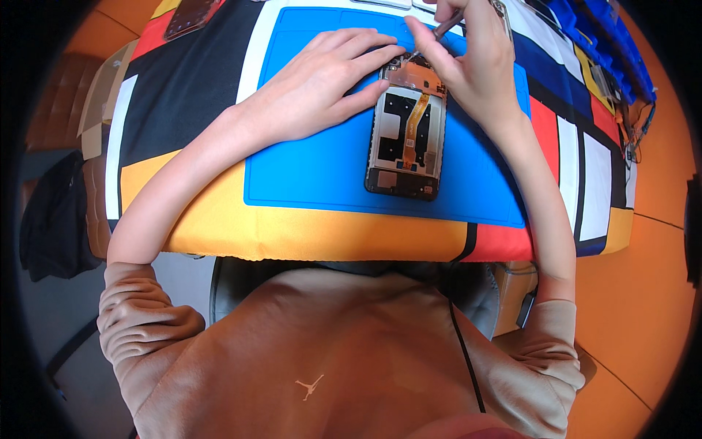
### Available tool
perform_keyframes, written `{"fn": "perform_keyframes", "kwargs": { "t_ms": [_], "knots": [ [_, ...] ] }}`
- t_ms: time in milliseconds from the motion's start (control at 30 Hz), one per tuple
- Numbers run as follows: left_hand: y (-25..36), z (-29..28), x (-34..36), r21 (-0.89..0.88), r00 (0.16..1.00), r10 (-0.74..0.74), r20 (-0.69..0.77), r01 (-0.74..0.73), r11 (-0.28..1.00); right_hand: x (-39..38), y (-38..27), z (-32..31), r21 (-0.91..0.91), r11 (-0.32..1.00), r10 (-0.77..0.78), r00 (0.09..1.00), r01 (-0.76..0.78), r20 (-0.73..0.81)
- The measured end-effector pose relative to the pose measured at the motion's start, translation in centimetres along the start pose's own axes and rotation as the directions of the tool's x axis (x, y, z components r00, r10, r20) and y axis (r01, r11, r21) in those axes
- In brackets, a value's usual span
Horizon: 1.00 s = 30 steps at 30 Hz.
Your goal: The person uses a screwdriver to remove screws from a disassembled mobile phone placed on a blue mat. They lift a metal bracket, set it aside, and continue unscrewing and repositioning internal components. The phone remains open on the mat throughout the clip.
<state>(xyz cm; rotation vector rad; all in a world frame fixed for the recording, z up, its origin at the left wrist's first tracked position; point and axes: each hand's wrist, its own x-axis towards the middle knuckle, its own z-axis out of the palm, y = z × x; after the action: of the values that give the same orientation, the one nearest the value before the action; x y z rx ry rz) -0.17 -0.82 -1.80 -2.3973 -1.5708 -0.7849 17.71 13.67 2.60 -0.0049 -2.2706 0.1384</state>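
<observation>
An opened smartphone [402, 146] lies on a blue mat [300, 175], its battery area, orange ribbon cable [415, 126] and upper board exposed. My left hand [329, 84] rests with fingers apart and stretched toward the phone's upper left, fingertips at its edge and on the mat beside it. My right hand [479, 73] grips a slim screwdriver [442, 29], angled down to the top part of the phone; its exact contact point is too small to make out.
A patterned cloth [190, 73] covers the table. At the back left lies a dark phone [186, 18]. Blue parts bins [610, 47] and tangled cables [636, 128] sit at the right. A cardboard box [104, 102] and a black bag [55, 212] are off the left edge.
</observation>
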Motion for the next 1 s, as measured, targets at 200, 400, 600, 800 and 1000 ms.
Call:
{"fn": "perform_keyframes", "kwargs": {
  "t_ms": [200,400,600,800,1000],
  "knots": [
    [0.2,0.1,0.1,-0.013,1.0,-0.023,-0.014,0.023,1.0,0.1,-0.5,-0.1,0.135,0.988,0.079,0.997,-0.079,0.008],
    [0.1,0.3,-0.1,-0.004,0.999,-0.033,-0.018,0.033,0.999,0.2,-1.4,0.1,0.138,0.968,0.206,0.978,-0.21,0.041],
    [0.1,0.2,0.0,-0.005,0.994,-0.078,0.083,0.079,0.997,0.2,-0.1,0.3,0.188,0.975,0.121,0.993,-0.117,-0.011],
    [0.1,0.1,0.0,-0.023,0.993,-0.087,0.082,0.089,0.996,0.3,0.2,0.2,0.127,0.974,0.191,0.982,-0.188,-0.009],
    [0.2,0.4,-0.2,-0.003,0.998,-0.064,0.008,0.064,0.998,0.1,0.3,0.1,0.187,0.967,0.176,0.984,-0.173,-0.003]
  ]
}}
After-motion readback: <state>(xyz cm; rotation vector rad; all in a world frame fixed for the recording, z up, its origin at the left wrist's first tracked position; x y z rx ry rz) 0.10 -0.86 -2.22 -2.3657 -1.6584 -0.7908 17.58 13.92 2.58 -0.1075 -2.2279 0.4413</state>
